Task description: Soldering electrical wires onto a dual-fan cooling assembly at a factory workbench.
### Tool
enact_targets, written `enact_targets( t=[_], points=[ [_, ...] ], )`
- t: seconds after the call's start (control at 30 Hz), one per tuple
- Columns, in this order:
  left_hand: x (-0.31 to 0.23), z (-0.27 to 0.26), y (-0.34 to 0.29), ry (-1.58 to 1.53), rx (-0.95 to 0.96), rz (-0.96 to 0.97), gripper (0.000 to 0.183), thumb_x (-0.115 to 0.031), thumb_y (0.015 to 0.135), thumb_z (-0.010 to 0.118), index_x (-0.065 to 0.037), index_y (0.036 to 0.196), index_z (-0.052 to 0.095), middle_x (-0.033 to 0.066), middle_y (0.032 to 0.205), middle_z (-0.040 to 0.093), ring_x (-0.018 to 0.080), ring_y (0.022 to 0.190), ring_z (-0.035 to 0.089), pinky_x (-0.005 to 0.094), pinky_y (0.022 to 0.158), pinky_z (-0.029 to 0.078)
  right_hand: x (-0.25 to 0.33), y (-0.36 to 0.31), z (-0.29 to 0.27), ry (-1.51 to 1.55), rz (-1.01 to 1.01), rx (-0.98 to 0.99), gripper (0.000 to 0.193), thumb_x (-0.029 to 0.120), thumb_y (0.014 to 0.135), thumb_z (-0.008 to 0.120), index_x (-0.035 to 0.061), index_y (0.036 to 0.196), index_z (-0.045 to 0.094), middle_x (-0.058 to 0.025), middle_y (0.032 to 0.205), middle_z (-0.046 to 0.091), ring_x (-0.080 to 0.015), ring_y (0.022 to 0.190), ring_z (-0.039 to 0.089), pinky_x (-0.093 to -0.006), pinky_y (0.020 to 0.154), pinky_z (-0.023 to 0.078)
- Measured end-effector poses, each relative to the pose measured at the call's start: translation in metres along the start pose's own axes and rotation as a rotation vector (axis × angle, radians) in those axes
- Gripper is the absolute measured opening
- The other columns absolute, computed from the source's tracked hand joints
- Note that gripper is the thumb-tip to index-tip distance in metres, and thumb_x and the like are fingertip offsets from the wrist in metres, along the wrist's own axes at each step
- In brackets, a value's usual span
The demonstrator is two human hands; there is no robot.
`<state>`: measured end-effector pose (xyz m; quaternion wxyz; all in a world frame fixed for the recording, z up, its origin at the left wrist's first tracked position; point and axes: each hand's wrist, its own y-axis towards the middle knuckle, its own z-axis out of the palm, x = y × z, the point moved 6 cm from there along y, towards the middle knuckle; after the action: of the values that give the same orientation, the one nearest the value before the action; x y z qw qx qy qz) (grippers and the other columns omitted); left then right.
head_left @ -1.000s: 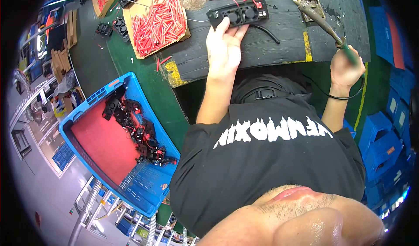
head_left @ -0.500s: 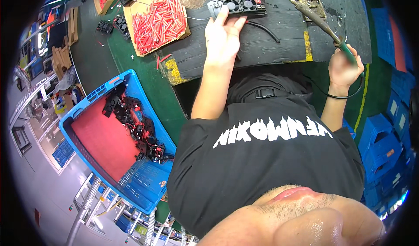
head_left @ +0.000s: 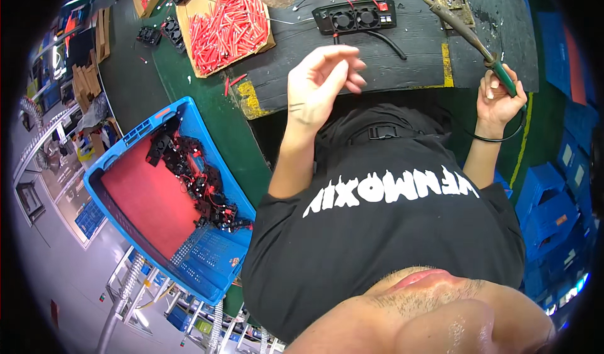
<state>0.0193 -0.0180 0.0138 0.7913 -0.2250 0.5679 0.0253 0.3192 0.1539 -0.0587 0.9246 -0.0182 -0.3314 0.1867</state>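
On the black bench mat lies a dual-fan unit (head_left: 355,19), a black frame with two small fans, red wires and a thick black cable. My left hand (head_left: 319,80) is just in front of it, apart from it, over the bench's near edge. Its fingers are loosely curled and apart, and nothing shows between them. To the right, my right hand (head_left: 498,97) is closed around the green handle of a soldering iron (head_left: 462,32). The iron's tip points up and to the left, near a small metal tray (head_left: 454,9) with solder residue.
A cardboard tray (head_left: 184,36) heaped with red tubes (head_left: 229,30) stands at the back left, a thin wire stretching past it. Loose fans (head_left: 172,34) lie farther left. Below left sits a blue crate (head_left: 108,193) holding several wired fan units (head_left: 198,178). Blue bins (head_left: 547,206) stand at the right.
My left hand has let go of the fan unit and drawn back toward me. The unit now lies flat, slightly farther right. My right hand with the soldering iron has barely moved.
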Motion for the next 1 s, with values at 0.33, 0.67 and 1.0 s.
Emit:
enact_targets(
  t=[0.33, 0.67, 1.0],
  points=[
    [-0.026, 0.025, 0.071, 1.514, -0.023, 0.784, 0.063, -0.02, 0.062, 0.081, -0.015, 0.119, 0.057, 0.0036, 0.119, 0.052, 0.026, 0.114, 0.046, 0.044, 0.095, 0.037, 0.006, -0.01, 0.005, -0.011, -0.043, -0.001, 0.049, 0.033, 0.091, 0.035, -0.002, 0.107, 0.066, -0.0116, 0.064, 0.057, -0.0155, 0.05, 0.041, -0.0232, 0.042, 0.031],
    [-0.029, 0.014, 0.082, 1.254, 0.182, 0.764, 0.057, -0.001, 0.063, 0.069, -0.006, 0.119, 0.056, 0.0145, 0.108, 0.054, 0.0317, 0.106, 0.05, 0.0403, 0.091, 0.042, 0.004, -0.009, 0.004, -0.04, -0.043, -0.008, 0.05, 0.033, 0.092, 0.035, -0.0019, 0.108, 0.066, -0.0106, 0.064, 0.057, -0.0152, 0.051, 0.041, -0.0228, 0.044, 0.031],
    [0.005, 0.021, 0.092, 1.523, -0.019, 0.879, 0.07, -0.023, 0.052, 0.078, -0.015, 0.118, 0.056, 0.007, 0.099, 0.055, 0.024, 0.091, 0.053, 0.0383, 0.079, 0.039, 0.005, -0.005, 0.006, -0.034, -0.046, -0.012, 0.05, 0.034, 0.091, 0.036, -0.0025, 0.108, 0.066, -0.0115, 0.065, 0.058, -0.0153, 0.051, 0.04, -0.0225, 0.042, 0.03]
  ],
)
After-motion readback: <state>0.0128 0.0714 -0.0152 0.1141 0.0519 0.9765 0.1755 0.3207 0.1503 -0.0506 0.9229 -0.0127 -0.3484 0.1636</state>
